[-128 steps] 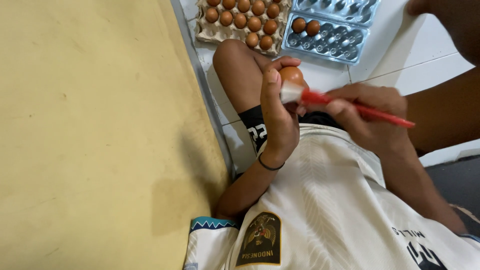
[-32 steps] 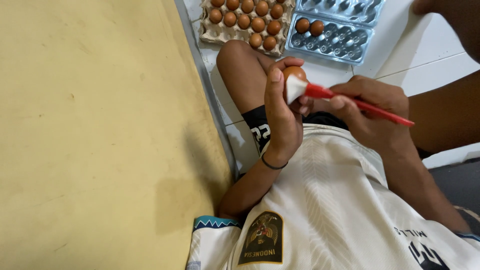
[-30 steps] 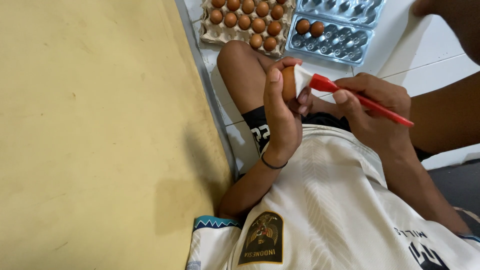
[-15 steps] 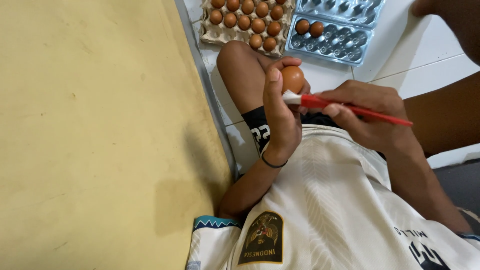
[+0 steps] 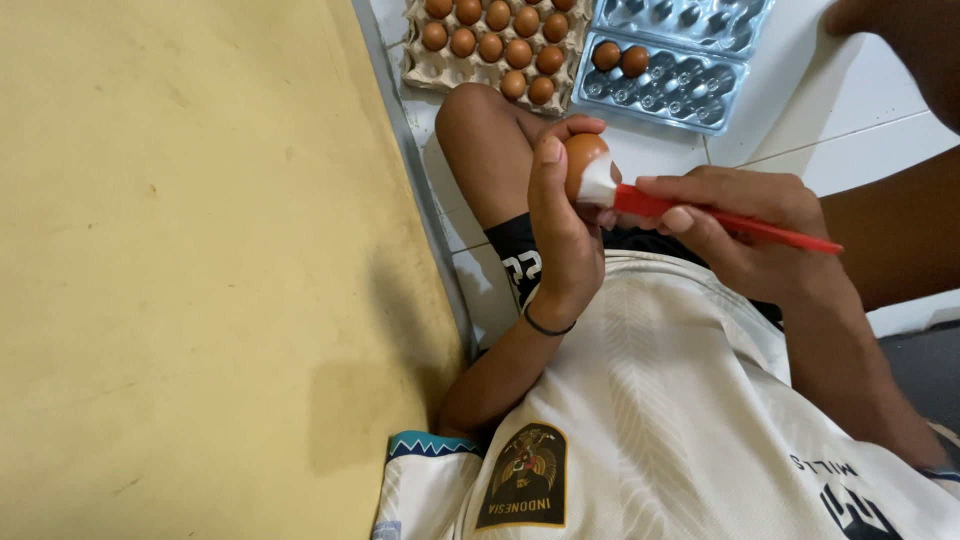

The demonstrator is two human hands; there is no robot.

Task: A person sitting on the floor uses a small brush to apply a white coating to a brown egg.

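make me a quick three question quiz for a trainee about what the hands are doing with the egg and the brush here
1. True or false: the left hand holds a brown egg in its grip.
2. What does the right hand hold? A) a red-handled brush with its white head against the egg B) a metal spoon C) a blue cloth
3. Fill in: the clear plastic tray on the floor holds ___ brown eggs.

Key
1. True. The fingers wrap round the egg, above the lap.
2. A. The brush is pinched between the right thumb and fingers, its head touching the egg's side.
3. Two, in the tray's far row; the cardboard tray beside it holds many more.
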